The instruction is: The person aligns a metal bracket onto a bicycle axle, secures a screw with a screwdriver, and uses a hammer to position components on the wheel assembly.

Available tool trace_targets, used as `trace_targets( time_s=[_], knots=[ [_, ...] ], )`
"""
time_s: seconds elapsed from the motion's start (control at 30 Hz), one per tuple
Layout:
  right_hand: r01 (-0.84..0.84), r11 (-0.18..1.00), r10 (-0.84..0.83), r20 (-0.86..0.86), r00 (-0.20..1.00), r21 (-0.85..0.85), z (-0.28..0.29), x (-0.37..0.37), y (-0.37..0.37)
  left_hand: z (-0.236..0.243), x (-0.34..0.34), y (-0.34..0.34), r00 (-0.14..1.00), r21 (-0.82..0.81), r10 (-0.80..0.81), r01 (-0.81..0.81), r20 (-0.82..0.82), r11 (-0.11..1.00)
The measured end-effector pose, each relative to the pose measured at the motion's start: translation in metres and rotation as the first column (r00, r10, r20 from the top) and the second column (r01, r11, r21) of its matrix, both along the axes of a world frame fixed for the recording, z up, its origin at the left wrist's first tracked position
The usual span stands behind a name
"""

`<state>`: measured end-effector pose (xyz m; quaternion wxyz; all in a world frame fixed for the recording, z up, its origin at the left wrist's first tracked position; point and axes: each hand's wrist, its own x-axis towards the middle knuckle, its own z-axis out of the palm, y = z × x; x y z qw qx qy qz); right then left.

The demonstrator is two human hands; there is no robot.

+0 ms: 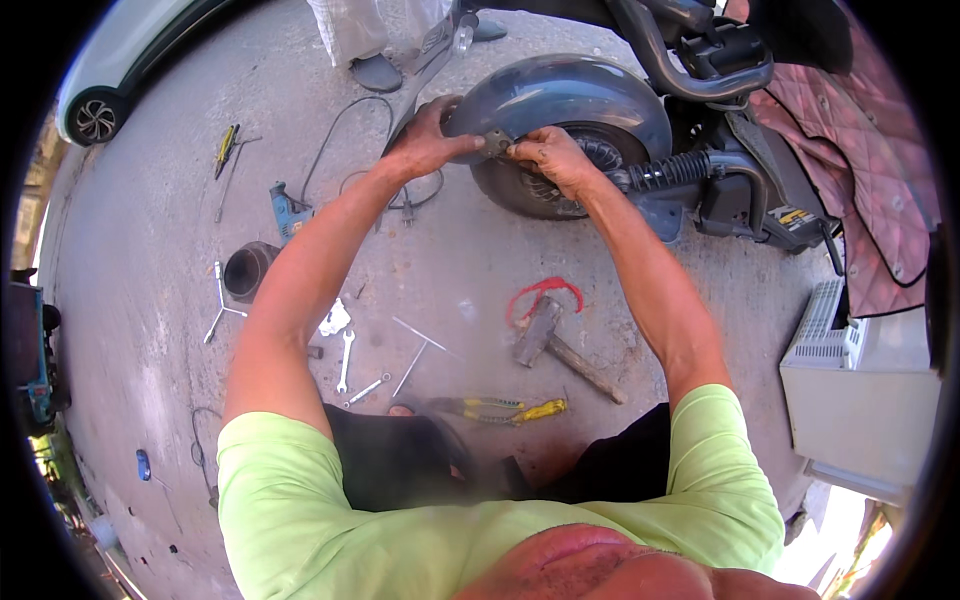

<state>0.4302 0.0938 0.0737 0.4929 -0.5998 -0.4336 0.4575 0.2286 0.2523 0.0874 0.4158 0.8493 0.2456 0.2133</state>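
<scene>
My left hand (425, 140) is closed around the left edge of the dark, glossy rear fender (560, 85) of a two-wheeler, its thumb reaching to a small dark metal bracket (497, 142) and its fingers partly hidden. My right hand (560, 160) pinches at the same bracket from the right. Behind it is the wheel (525, 195), with a coil shock absorber (668, 172) to the right. On the concrete below my arms lie a hammer (540, 330), a red loop (565, 287), wrenches (346, 358), a T-handle tool (418, 355) and yellow-handled tools (540, 410).
A power tool (287, 215), cable (320, 150), pliers (225, 150), dark cylinder (248, 265) and Y-wrench (218, 305) lie left. A person's legs and shoes (375, 72) stand beyond, near a car (130, 50). At right are a pink quilted cover (870, 200) and white box-like appliance (850, 400).
</scene>
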Motion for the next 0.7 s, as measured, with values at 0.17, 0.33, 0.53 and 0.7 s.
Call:
trace_targets(
  time_s=[0.17, 0.33, 0.53, 0.7],
  knots=[
    [0.017, 0.999, -0.017, -0.002, 1.0, -0.037, 0.022, -0.016, -0.009, -0.006, -0.004, -0.001, 1.0, -0.023, 0.006, -0.006, 0.003, 1.0],
    [0.039, 0.999, -0.038, 0.014, 0.999, -0.035, 0.011, -0.01, -0.003, 0.002, -0.002, -0.004, 0.999, -0.028, 0.009, -0.01, -0.043, 1.0],
    [0.135, 0.984, -0.148, 0.106, 0.983, 0.117, 0.012, -0.025, 0.0, -0.003, -0.004, -0.001, 1.0, 0.045, -0.018, 0.018, 0.002, 0.999],
    [0.291, 0.956, -0.29, 0.236, 0.928, 0.033, 0.01, -0.031, 0.004, -0.007, -0.003, 0.0, 1.0, 0.068, 0.01, -0.009, -0.013, 0.998]
  ],
)
